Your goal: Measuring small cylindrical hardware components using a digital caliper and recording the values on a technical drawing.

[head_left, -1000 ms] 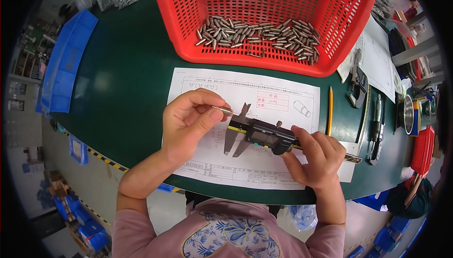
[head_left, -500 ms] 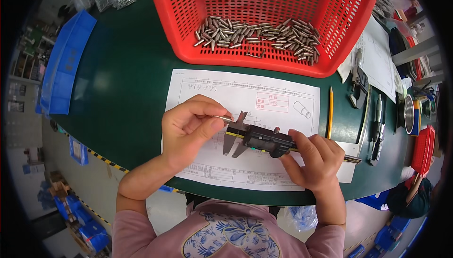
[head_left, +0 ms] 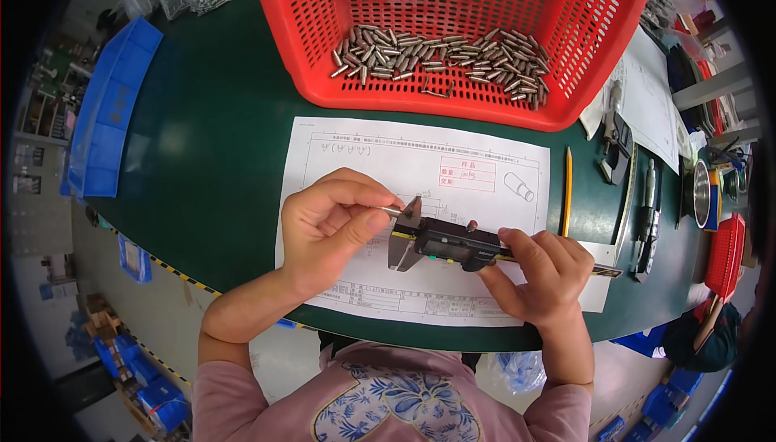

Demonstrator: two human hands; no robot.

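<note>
Smooth, cylindrical metal pins (head_left: 517, 62) lie heaped in a basket (head_left: 485, 114) of perforated red plastic, beyond both hands, on a green table (head_left: 210, 127) with a slight sheen. A flat white paper drawing (head_left: 509, 220), with fine black lines and a red-ruled box, lies beneath the hands. A ribbed-sided wooden pencil (head_left: 567, 191), yellow and slim, rests on the table just beyond the right hand, beside the sheet's edge. Farther to that hand's right are two micrometers (head_left: 647, 220), dark-bodied with silvery barrels, and a round, shiny metal bowl (head_left: 700, 193). One blue plastic tray (head_left: 111, 115) stands well to the left of the left hand. The heaped pins overlap too closely to count; one single pin (head_left: 391, 211) is out of the basket, at the left hand's fingertips, and one caliper (head_left: 457, 242), black-bodied with a small display, is at the right. The left hand (head_left: 323, 228) pinches the single pin between thumb and forefinger, other fingers loosely curled, the pin's outer end at the caliper's upper jaws; whether they touch cannot be told. The right hand (head_left: 543, 276), thumb below and fingers above, grips the caliper, tilted over the drawing, its lower jaws close together.
</note>
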